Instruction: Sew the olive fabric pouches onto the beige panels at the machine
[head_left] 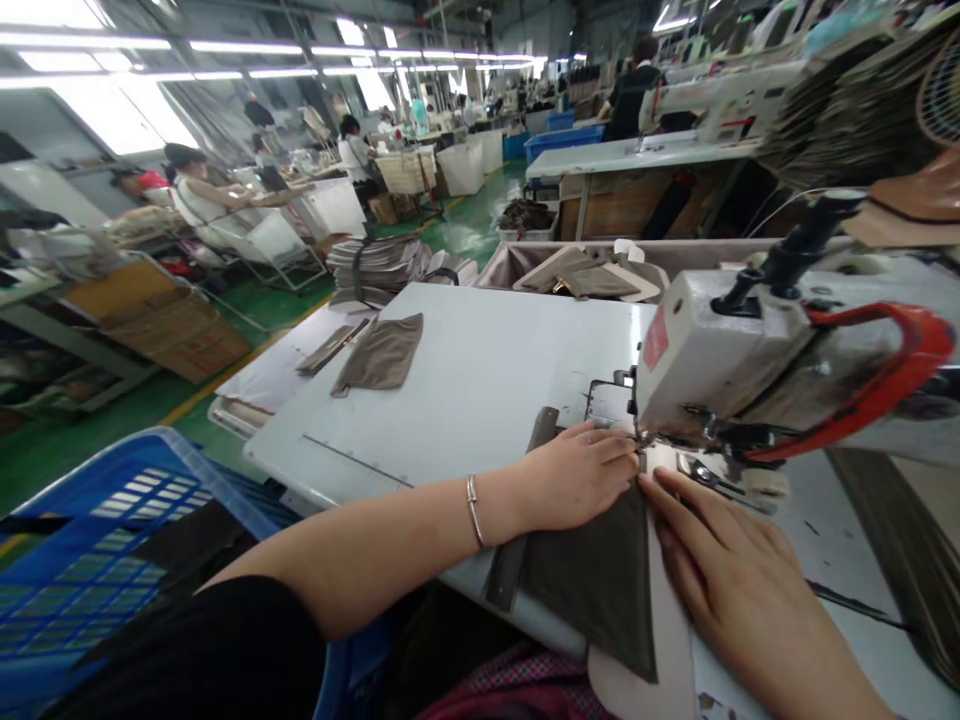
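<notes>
As the left hand point(577, 478) lay flat, fingers extended, on a dark brown fabric panel point(592, 580), the right hand point(739, 560), likewise unclenched, rested against the pale piece point(666, 620) alongside; the panel's far end reached the industrial sewing machine point(705, 350).

Left arm point(360, 560): stretched from the lower left of the view, with the forearm left bare and slanted up toward the right.
Left wrist point(501, 505): held nearly straight.
Left hand point(574, 475): turned palm down, the fingers laid close together; the thumb is hidden.
Right arm point(832, 660): angled in from the lower right, pointed up toward the left.
Right hand point(727, 560): turned palm down, its fingers extended and slightly parted.
Fingertips: set near one another.
</notes>
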